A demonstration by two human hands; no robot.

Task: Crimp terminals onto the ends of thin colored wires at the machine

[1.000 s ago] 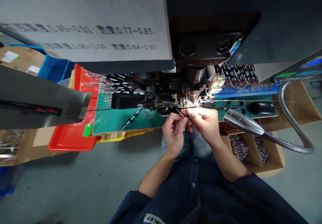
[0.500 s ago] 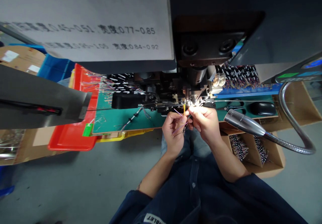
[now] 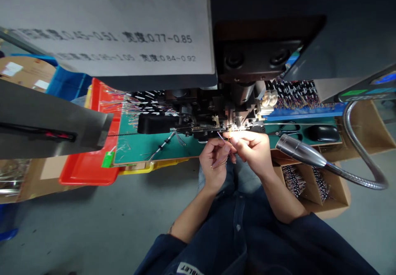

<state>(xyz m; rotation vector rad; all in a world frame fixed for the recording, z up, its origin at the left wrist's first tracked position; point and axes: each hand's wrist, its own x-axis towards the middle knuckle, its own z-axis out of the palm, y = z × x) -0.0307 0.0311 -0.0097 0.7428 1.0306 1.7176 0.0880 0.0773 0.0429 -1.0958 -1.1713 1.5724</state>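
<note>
My left hand [image 3: 214, 161] is closed around a small bundle of thin coloured wires [image 3: 220, 162], whose loose ends fan out over the palm. Beside it, my right hand [image 3: 254, 148] pinches an orange-yellow wire [image 3: 229, 135] from the same bundle, thumb and forefinger at the lit front of the machine [image 3: 241, 93]. The fingertips of both hands are close together. Whether the wire tip is inside the machine cannot be made out. A separate cable with bare wire ends [image 3: 163, 143] lies on the green mat [image 3: 192, 147], left of my hands.
A red tray [image 3: 89, 170] and a green tag [image 3: 107, 158] are at the left. Bundled cables lie behind the machine on both sides. At the right are a flexible metal lamp [image 3: 300, 149], scissors [image 3: 289, 130], a black mouse-like object [image 3: 323, 133] and a divided carton [image 3: 337, 203].
My right fingertips have moved slightly left and up towards the machine. The orange-yellow wire shows less, and the wires in my left hand have shifted a little.
</note>
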